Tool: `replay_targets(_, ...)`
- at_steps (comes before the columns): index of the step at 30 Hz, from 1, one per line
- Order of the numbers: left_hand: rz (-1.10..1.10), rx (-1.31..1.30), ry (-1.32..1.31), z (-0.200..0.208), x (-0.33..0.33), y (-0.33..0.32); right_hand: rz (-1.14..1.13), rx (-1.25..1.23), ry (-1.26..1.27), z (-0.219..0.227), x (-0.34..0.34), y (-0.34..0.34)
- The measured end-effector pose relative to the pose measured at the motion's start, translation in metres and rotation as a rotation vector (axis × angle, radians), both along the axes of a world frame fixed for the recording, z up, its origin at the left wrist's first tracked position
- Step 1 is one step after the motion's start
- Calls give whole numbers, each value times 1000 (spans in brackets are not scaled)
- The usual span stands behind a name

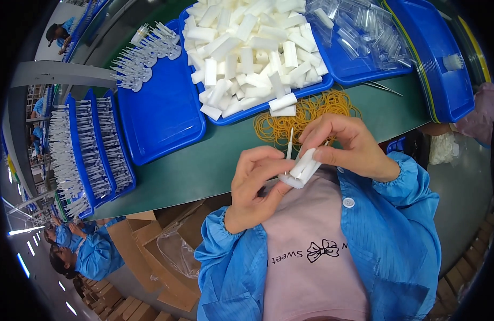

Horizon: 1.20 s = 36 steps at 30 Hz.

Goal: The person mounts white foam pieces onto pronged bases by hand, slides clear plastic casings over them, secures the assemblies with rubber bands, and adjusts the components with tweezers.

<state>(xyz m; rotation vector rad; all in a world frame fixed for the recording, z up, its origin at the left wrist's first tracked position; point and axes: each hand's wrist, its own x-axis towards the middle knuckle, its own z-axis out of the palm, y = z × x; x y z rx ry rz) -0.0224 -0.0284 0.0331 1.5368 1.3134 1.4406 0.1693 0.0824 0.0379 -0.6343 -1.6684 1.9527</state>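
Note:
In front of my chest, my left hand (256, 187) pinches the round white base (291, 182) of a small plastic part with thin upright pins (290, 143). My right hand (349, 148) grips a white foam tube (306, 165) between thumb and fingers. The tube stands on the base beside one pin; whether another pin sits inside it is hidden. Just beyond my hands lies a heap of yellow rubber bands (311, 115). Two loose foam tubes (283, 105) rest at the near rim of a blue tray (225, 119) piled with more of them.
Left stands a blue tray (164, 125) with several white pinned parts (145, 53) at its far end. Further left are blue trays packed with pinned parts (86, 150). Transparent tubes (364, 32) fill a tray at the right, near tweezers (383, 88). Stacked blue trays (434, 59) stand beyond.

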Motion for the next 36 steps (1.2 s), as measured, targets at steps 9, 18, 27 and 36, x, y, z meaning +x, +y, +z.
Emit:
replay_targets(9,40,-231,-234,-27,-9,-9,-144,656,-116,-2,-8,34)
replay_targets(18,155,-243,-273,-32,-19,-10,-300,1240,-425,-34,-32,48)
replay_targets(27,159,-86,94,-21,-16,-11,-302,735,-209,-3,-13,36)
replay_targets(36,38,-5,173,-18,-18,-9,-187,600,-206,-3,-7,37)
